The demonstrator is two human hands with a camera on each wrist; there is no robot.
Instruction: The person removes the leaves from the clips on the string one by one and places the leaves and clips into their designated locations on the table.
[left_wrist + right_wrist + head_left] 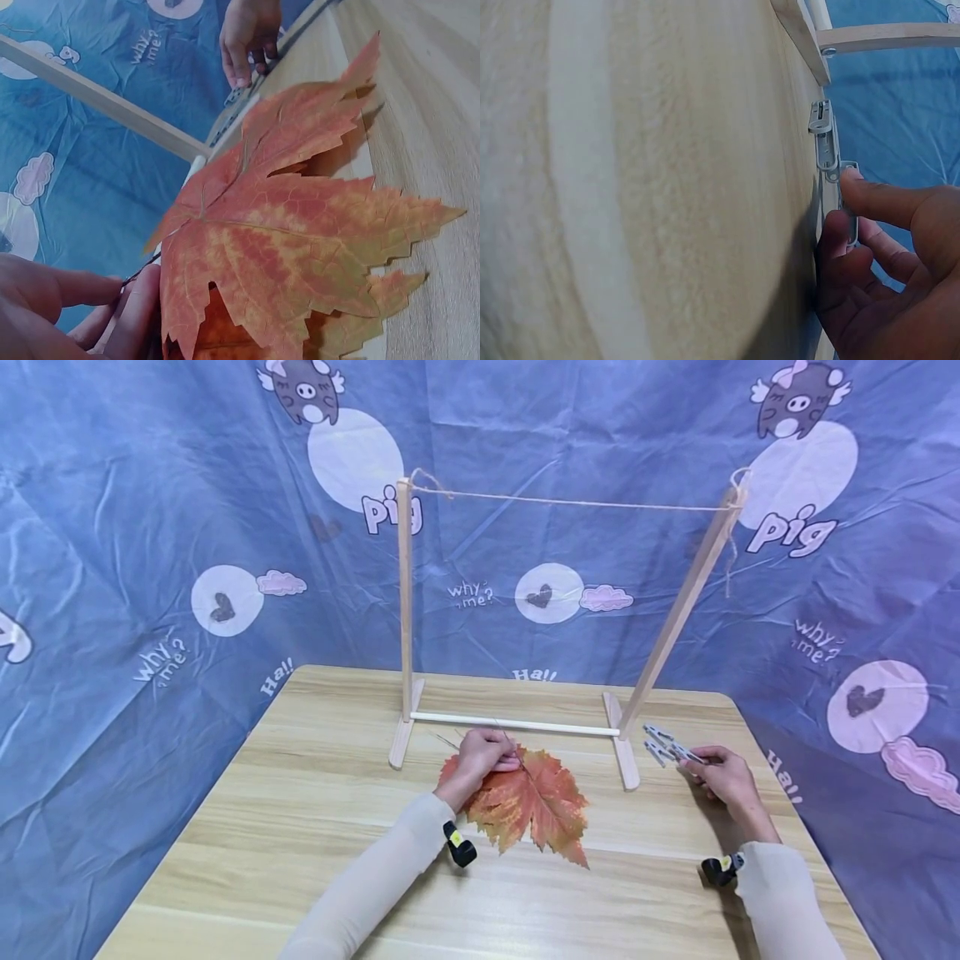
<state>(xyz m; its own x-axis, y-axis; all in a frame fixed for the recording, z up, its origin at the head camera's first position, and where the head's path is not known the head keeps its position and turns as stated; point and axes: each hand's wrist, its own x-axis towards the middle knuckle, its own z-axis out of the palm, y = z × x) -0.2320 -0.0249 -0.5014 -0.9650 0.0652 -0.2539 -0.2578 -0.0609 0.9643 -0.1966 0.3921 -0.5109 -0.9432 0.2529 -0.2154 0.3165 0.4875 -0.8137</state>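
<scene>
An orange-red artificial maple leaf (536, 806) lies over the table, with part of a second leaf (386, 300) showing beneath it in the left wrist view. My left hand (486, 756) pinches the upper leaf's thin stem (142, 266) between thumb and fingers. At the right, grey clothespins (656, 745) lie in a small group on the tabletop. My right hand (723, 777) pinches one clothespin (686, 753) at the near side of that group; the fingers partly hide it in the right wrist view. Another clothespin (823, 139) rests just beyond the thumb.
Behind the leaves stands a wooden frame, with a left post (406, 602), a right post (678, 610) and a white bottom rod (517, 723). A twine line (577, 502) runs between the post tops. Blue printed cloth (495, 635) surrounds the wooden table (300, 793).
</scene>
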